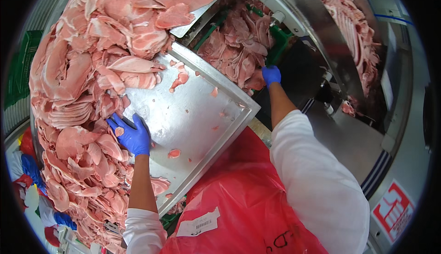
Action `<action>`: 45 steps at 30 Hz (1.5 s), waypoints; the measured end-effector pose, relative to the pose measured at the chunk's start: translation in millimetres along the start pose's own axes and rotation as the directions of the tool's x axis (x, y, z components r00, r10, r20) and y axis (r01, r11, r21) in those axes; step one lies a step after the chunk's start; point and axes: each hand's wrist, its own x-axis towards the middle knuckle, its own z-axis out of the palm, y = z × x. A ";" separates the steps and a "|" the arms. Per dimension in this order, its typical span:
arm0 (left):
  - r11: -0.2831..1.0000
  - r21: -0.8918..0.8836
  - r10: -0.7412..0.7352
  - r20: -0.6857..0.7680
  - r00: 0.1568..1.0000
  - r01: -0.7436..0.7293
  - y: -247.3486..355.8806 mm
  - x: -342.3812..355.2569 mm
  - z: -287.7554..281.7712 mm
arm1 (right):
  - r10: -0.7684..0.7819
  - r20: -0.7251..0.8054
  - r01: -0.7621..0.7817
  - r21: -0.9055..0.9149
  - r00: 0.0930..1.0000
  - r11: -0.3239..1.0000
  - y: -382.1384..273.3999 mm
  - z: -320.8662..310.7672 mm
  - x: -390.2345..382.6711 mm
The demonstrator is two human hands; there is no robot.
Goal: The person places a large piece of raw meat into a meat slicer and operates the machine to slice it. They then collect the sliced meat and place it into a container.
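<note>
The left hand (131,134) and right hand (271,75) are resting apart, the raised rim (216,77) of a metal desk (183,111) standing between. A curved steel plate (324,33) is rising rightward. The left is spreading open, touching heaped meat slices (76,77); the right is curling, grip unclear, beside more slices (239,45) lying in a green crate (280,45).

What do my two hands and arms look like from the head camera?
The left hand and right hand wear close-fitting blue gloves that end around the wrist. Beyond them, a stretch of each forearm is bare, then loose, plain white sleeves begin. No cables or printed markings show on either arm.
</note>
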 end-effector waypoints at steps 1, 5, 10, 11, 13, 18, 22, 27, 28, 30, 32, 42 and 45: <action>1.000 0.021 0.005 0.011 1.000 -0.005 -2.9 0.3 1.1 | -0.001 -0.007 0.001 -0.006 1.000 1.000 20.3 14.4 7.3; 0.999 0.041 -0.006 0.043 0.999 0.004 -8.9 0.6 5.3 | -0.051 0.008 0.050 0.113 0.999 0.992 77.7 69.9 25.7; 0.997 0.075 0.008 0.053 0.999 -0.012 -7.8 3.1 8.3 | 0.144 0.152 -0.126 -0.122 0.978 0.985 77.9 85.0 28.6; 0.996 0.090 -0.011 0.044 0.999 0.007 -10.1 -1.3 7.8 | 0.162 0.136 -0.138 -0.172 0.977 0.975 35.4 63.6 6.8; 0.996 0.084 -0.017 0.031 0.999 0.014 -8.8 -3.6 7.0 | 0.154 0.085 -0.132 -0.215 0.984 0.968 3.2 54.1 -14.1; 0.999 0.031 -0.014 0.044 0.999 0.013 -9.0 2.7 11.2 | 0.031 0.125 -0.037 0.052 0.992 0.998 -11.8 99.0 11.6; 0.998 0.065 -0.011 0.067 0.998 0.007 -2.1 6.4 3.3 | 0.096 0.032 -0.100 0.163 0.995 0.982 -50.7 124.2 17.1; 0.994 0.108 -0.004 0.081 0.997 -0.005 -23.8 -2.0 9.7 | -0.018 0.321 -0.085 0.303 0.947 0.949 -42.0 131.9 49.3; 0.994 0.112 -0.015 0.087 0.996 0.005 -24.9 -3.7 10.1 | -0.026 0.301 -0.062 0.282 0.953 0.957 -27.7 138.2 50.3; 0.992 0.120 -0.039 0.088 0.995 0.028 -27.1 -5.6 11.1 | -0.060 0.251 -0.005 0.250 0.966 0.968 -14.3 141.0 53.7; 0.988 0.145 -0.064 0.096 0.993 0.050 -30.9 -6.0 12.3 | -0.004 0.320 0.010 -0.017 0.947 1.000 -23.2 142.8 52.1; 0.998 0.017 -0.058 0.070 0.996 0.057 -11.0 7.2 -3.1 | 0.107 0.232 -0.074 -0.147 0.967 0.986 -46.9 95.2 34.5; 0.996 -0.011 -0.084 0.067 0.994 0.084 -8.9 10.0 -4.3 | 0.081 0.376 -0.067 -0.052 0.923 0.996 -44.8 76.0 41.0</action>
